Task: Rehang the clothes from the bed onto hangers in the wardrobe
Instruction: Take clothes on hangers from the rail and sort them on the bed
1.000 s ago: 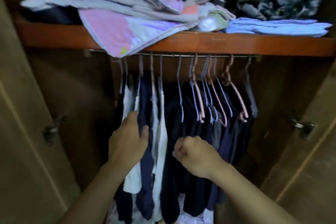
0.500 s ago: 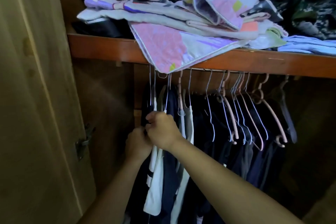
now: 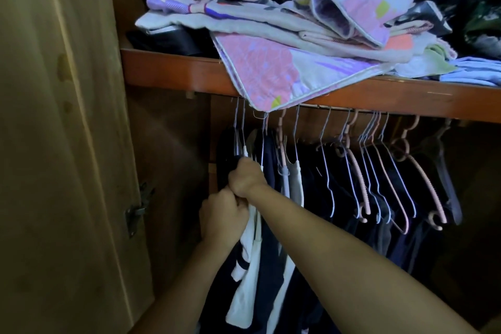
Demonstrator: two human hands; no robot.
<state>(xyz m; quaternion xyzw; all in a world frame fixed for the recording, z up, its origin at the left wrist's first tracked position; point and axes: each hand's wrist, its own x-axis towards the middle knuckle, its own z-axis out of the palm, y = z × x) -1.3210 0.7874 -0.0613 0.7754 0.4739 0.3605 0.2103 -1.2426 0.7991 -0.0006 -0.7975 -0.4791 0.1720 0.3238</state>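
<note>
A: Where is the garment?

B: A white garment (image 3: 250,257) hangs at the left end of the rail, under the left part of the wooden shelf (image 3: 173,73). It has a dark stripe low down and falls between dark clothes (image 3: 273,266) on either side.

A: And the hands on it?

B: The left hand (image 3: 223,214) is curled into a fist around the upper part of the white cloth; the fabric comes out below its fingers (image 3: 238,207) and hangs straight down. The right hand (image 3: 247,177) sits just above and touching the left, also closed tight, at the base of the thin wire hangers (image 3: 242,130). Its knuckles hide what lies inside, so I cannot tell whether it grips wire, cloth or both.

A: What is further along the rail?

B: To the right, more dark clothes hang under several bare hangers (image 3: 379,171), some blue wire, some pink, bunched toward the right end of the rail.

A: Above?

B: The shelf carries a pile of folded pastel bedding (image 3: 311,43). One pink and lilac corner droops over the shelf's front edge, right above the hooks the hands work beneath. Pale blue folded cloth (image 3: 471,73) lies at the shelf's right end.

A: The left side?

B: The open wardrobe door (image 3: 59,144), with a metal hinge (image 3: 138,209) on its inner edge.
</note>
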